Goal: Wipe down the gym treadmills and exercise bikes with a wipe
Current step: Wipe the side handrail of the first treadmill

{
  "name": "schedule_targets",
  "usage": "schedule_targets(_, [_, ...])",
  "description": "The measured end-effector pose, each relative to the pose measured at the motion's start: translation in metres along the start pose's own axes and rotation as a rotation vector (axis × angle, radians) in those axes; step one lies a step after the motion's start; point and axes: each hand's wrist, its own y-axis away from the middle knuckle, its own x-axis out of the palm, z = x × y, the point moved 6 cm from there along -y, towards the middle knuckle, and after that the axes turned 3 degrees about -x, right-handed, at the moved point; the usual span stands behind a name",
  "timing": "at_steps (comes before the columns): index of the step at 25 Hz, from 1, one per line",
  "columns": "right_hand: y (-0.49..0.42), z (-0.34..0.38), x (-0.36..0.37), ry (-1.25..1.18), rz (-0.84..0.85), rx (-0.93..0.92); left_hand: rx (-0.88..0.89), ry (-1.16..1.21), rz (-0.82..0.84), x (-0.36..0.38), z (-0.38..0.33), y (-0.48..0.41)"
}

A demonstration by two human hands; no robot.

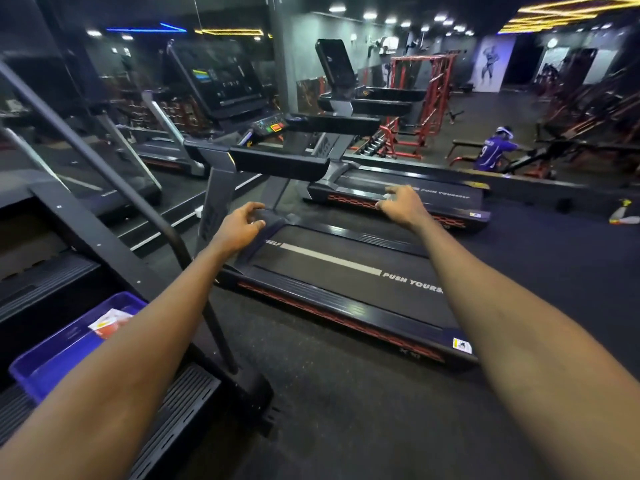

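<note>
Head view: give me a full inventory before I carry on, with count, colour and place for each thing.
treadmills: two, black with red trim, centre, side by side
wipe: one, whitish, in right hand, mostly hidden
tub: one, blue, lower left
packet: one, white and red, in tub
stepper: one, black, left
racks: several, red, back
person: one, purple shirt, back right
bottle: one, white and yellow, floor far right
left hand: over near treadmill's front, holds nothing
right hand: holds wipe

black treadmill (346, 282): white belt stripe (329, 259), red mesh-patterned side strip (339, 320) | blue plastic bin (52, 355) | red steel rack (415, 98) | white wipe (390, 191)
</note>
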Motion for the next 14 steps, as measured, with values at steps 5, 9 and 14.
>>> schedule_targets(5, [-0.059, -0.02, -0.029, -0.025, -0.036, -0.023, -0.016, 0.025, -0.065, 0.017, -0.033, -0.056])
schedule_targets(9, [-0.128, -0.028, -0.028, -0.054, -0.022, -0.059, -0.031, -0.008, -0.066, 0.035, -0.039, -0.119])
schedule_targets(14, [-0.211, -0.029, -0.022, -0.057, 0.004, -0.135, -0.069, -0.016, -0.098, 0.052, -0.04, -0.2])
